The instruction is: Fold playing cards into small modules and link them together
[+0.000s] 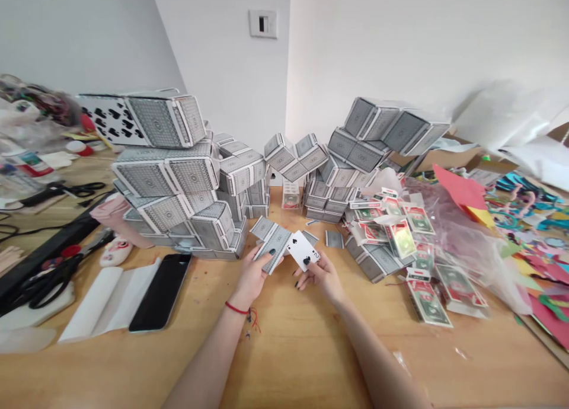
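Observation:
My left hand (254, 277) is closed on a folded block of grey-backed playing cards (272, 243), held just above the wooden table (293, 350). A red string bracelet sits on that wrist. My right hand (320, 274) pinches a single face-up card, a two of spades (303, 250), which touches the right edge of the block. Behind both hands rises a curved wall of similar card blocks (178, 178), stacked several high on the left and on the right (355, 154).
A black phone (160, 290) lies on a white folded sheet (104, 302) at the left, with scissors (42, 284) beyond. Card packs in red-and-green wrappers (418, 261) and clear plastic (462, 231) spread at the right, then coloured paper scraps (533, 219).

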### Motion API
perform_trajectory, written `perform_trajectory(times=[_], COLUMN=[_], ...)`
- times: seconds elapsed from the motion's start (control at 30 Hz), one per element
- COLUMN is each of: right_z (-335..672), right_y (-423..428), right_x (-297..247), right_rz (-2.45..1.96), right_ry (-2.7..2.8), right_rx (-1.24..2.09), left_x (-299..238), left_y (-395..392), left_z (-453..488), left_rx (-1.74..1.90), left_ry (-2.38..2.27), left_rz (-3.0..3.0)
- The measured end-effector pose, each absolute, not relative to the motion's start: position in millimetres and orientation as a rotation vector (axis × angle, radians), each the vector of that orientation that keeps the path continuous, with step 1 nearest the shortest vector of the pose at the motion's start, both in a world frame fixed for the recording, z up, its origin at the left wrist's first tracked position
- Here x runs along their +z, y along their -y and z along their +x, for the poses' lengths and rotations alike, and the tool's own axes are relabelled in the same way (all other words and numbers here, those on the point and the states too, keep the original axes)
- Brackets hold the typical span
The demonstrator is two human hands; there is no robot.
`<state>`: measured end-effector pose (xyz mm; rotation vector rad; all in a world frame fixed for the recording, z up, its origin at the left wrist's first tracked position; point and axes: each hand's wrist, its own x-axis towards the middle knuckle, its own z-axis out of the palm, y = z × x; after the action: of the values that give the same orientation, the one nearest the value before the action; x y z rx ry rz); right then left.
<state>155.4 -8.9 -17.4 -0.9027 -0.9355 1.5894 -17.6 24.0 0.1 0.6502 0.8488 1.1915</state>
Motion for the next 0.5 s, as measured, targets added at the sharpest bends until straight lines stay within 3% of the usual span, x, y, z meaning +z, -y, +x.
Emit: perform_trajectory(times=[0.2, 0.5], right_z=[153.1, 158.7], right_y=[9.6, 7.4], right_x=[-20.0, -16.6], right_rz=[-0.98, -1.288], right_ry=[1.023, 1.062], right_rx=[1.645, 1.383], left_x=[1.2, 6.3], left_y=[-23.3, -18.7], left_z=[-18.1, -14.4], left_rx=[1.179, 1.094], left_ry=[-0.875, -0.879], left_rz=[0.68, 0.713])
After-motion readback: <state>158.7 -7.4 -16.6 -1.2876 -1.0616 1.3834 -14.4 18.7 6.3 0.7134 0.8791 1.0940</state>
